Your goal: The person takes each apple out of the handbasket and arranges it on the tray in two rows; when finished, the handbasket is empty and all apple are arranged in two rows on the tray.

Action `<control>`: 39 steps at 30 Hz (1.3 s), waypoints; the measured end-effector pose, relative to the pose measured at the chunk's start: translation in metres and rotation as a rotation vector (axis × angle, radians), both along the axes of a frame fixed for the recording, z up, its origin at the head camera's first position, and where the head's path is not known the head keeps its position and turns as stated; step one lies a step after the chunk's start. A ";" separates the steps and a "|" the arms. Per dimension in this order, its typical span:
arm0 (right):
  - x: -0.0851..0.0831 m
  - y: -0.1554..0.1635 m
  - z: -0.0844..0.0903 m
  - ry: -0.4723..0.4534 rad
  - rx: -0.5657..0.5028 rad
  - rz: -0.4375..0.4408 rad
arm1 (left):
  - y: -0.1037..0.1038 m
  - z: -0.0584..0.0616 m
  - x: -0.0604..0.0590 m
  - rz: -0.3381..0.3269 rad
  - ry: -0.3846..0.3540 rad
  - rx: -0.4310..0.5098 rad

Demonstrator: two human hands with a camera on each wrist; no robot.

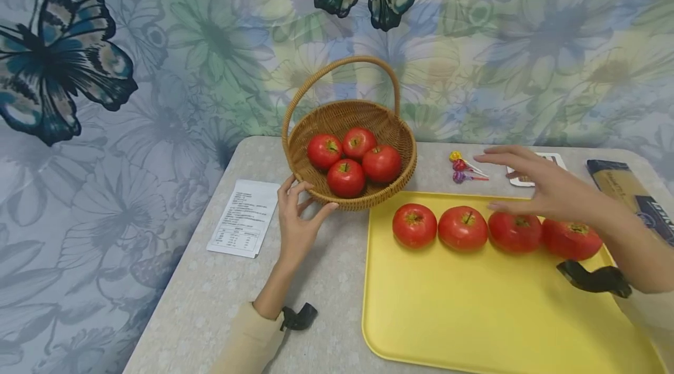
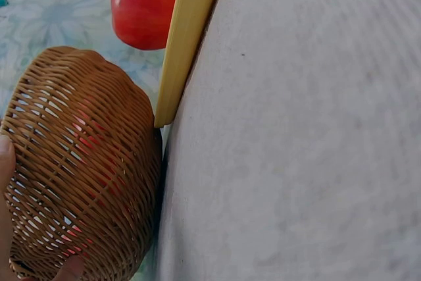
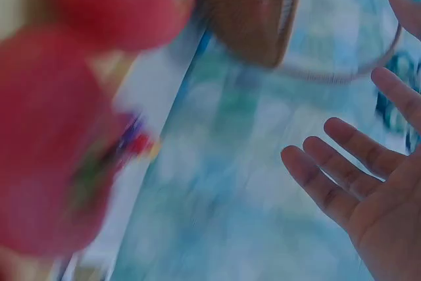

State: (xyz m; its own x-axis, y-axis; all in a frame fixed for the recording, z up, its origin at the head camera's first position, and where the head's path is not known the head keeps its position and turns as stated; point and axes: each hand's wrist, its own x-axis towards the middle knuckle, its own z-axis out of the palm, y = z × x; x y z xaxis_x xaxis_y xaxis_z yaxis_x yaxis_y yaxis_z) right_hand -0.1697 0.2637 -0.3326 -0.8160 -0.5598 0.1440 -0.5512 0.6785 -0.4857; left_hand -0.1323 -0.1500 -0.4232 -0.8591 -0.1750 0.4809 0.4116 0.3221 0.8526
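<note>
A wicker basket (image 1: 401,146) with a tall handle holds several red tomatoes (image 1: 346,178) at the back of the table. My left hand (image 1: 297,216) rests against its lower left wall, thumb and fingers spread on the weave; a fingertip (image 2: 69,269) shows on the basket (image 2: 85,176) in the left wrist view. On the yellow tray (image 1: 474,315), several tomatoes (image 1: 463,227) lie in a row along its far edge. My right hand (image 1: 532,184) hovers over the third tomato (image 1: 514,232), fingers spread and holding nothing. The right wrist view, blurred, shows the bare palm (image 3: 368,182).
A printed sheet (image 1: 244,217) lies left of the basket. Lollipops (image 1: 463,170) and a white card (image 1: 550,158) lie behind the tray. A dark pasta packet (image 1: 632,195) sits at the far right. The tray's near half is bare. A floral curtain hangs behind the table.
</note>
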 end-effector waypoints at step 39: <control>-0.105 -0.245 -0.038 -0.225 0.216 0.385 | -0.001 0.002 0.001 0.005 -0.015 -0.029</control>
